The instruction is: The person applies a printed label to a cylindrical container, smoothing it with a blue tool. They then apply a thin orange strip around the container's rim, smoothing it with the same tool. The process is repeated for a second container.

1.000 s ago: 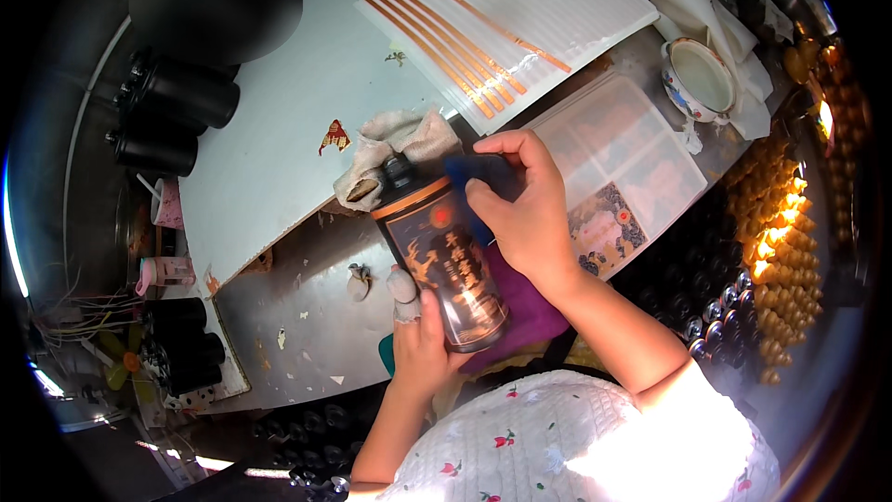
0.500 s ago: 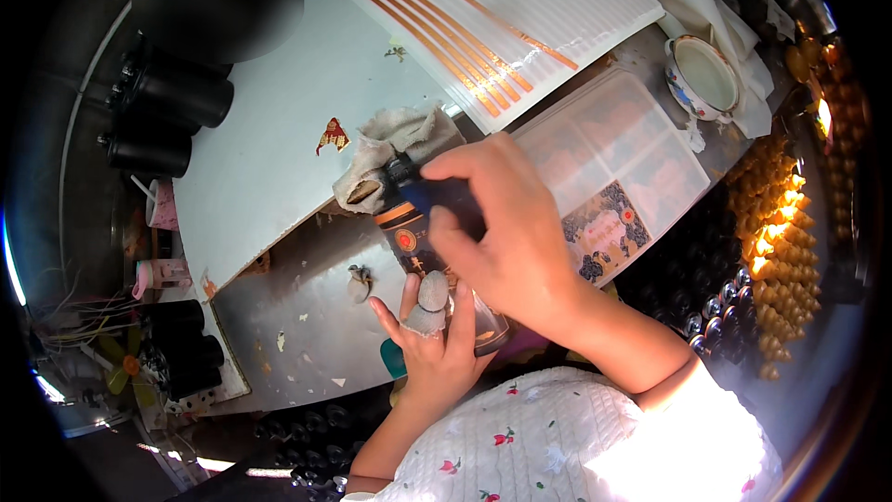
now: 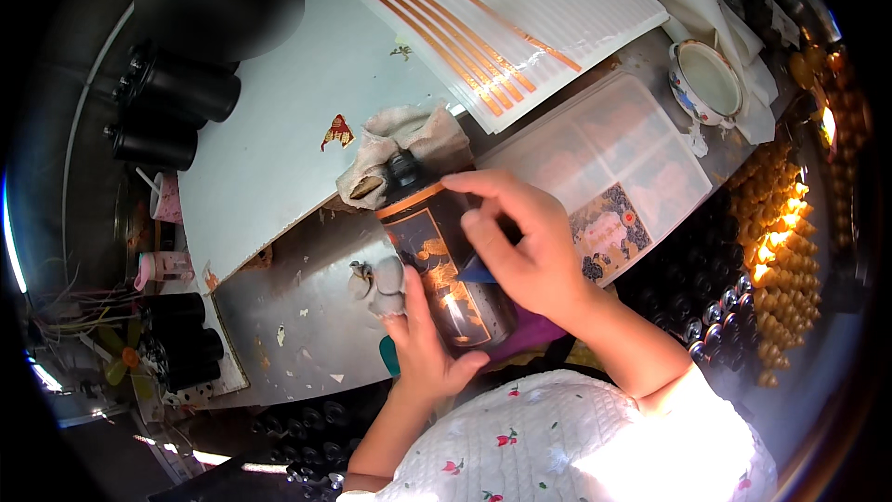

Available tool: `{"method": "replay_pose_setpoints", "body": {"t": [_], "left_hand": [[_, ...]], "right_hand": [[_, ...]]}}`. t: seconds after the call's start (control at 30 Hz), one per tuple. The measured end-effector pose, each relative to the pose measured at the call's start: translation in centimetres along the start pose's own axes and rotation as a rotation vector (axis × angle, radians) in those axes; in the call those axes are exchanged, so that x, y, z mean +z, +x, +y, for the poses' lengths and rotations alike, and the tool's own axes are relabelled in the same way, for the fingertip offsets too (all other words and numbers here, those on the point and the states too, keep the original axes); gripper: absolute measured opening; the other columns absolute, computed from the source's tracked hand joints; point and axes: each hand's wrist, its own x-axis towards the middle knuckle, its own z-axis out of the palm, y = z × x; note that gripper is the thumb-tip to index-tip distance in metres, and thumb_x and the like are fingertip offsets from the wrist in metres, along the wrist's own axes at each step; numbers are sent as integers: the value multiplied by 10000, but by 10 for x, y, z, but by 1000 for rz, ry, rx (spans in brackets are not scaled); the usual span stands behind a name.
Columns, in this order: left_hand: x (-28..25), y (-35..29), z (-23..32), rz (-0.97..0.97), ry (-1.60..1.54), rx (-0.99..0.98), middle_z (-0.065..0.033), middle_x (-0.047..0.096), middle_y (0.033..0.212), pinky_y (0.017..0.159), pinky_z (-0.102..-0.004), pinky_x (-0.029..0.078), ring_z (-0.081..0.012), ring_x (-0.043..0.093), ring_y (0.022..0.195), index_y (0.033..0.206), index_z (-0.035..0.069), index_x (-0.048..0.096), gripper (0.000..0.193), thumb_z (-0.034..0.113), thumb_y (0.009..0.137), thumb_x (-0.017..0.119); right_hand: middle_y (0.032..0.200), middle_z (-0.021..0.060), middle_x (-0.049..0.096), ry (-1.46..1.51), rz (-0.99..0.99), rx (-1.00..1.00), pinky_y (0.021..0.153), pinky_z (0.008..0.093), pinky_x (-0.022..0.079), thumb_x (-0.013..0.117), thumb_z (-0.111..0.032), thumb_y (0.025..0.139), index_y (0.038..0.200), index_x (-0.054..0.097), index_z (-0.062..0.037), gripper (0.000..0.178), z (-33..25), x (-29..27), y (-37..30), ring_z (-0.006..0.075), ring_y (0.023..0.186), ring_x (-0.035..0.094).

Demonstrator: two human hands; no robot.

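Observation:
A dark bottle with a copper-toned framed label lies tilted in front of me. Its black neck rests against a crumpled grey cloth. My left hand cups the bottle's lower left side, its thumb by the base. Grey covers sit on some of its fingertips. Over the bottle's right side is my right hand, curled, with the index finger near the shoulder. A flat dark blue piece sticks out under that hand against the label; the grip on it is partly hidden.
A white sheet carries several copper strips. Right of the bottle lies a clear compartment box, with an enamel bowl beyond. Black bottles stand at the left; a red foil scrap lies on the white board.
The bottle has turned, so a framed label panel now faces up. My right hand and the blue piece moved down from the neck; my left fingers shifted to the bottle's left side.

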Motion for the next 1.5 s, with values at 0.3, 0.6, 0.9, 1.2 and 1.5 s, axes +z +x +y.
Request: {"method": "replay_pose_setpoints", "body": {"t": [0.3, 0.6, 0.9, 1.2, 1.5], "left_hand": [[-5, 63, 10, 67, -142, -165, -330, 328, 1516, 1095, -466, 244, -357, 366, 1149, 1576, -113, 137, 833, 341, 960, 467], [-3, 63, 7, 85, -80, -109, -294, 287, 1580, 1098, -474, 265, -370, 386, 1173, 1572, -93, 196, 836, 366, 947, 510], [-6, 65, 16, 69, -139, -202, -301, 385, 1450, 1089, -476, 278, -357, 379, 1188, 1584, -71, 178, 866, 251, 918, 628], [-6, 66, 19, 117, -81, -141, -269, 495, 1396, 1113, -510, 268, -370, 423, 1135, 1575, -83, 201, 795, 231, 955, 585], [-23, 92, 42, -69, 440, 132, -216, 552, 1218, 1205, -658, 32, -477, 329, 1440, 1532, 37, 438, 652, 104, 887, 498]], "right_hand": [[805, 6, 536, -525, -157, -276, 496, 328, 490, 693, -87, 781, 1357, 659, -175, 584, -12, -1, 4, 189, 640, 568], [780, 10, 524, -464, -141, -252, 504, 334, 488, 695, -76, 781, 1317, 687, -152, 542, -7, -2, 0, 192, 640, 558], [849, 70, 581, -270, -42, -93, 621, 360, 528, 681, -81, 833, 1381, 630, -90, 551, 4, -4, -14, 255, 688, 595], [975, 124, 584, -248, -112, -43, 704, 373, 538, 643, -79, 865, 1437, 557, -36, 580, -3, -5, -13, 271, 795, 619], [998, 90, 567, 11, -10, 170, 725, 316, 515, 611, -126, 950, 1450, 520, -26, 518, 12, 1, -24, 183, 828, 584]]}}
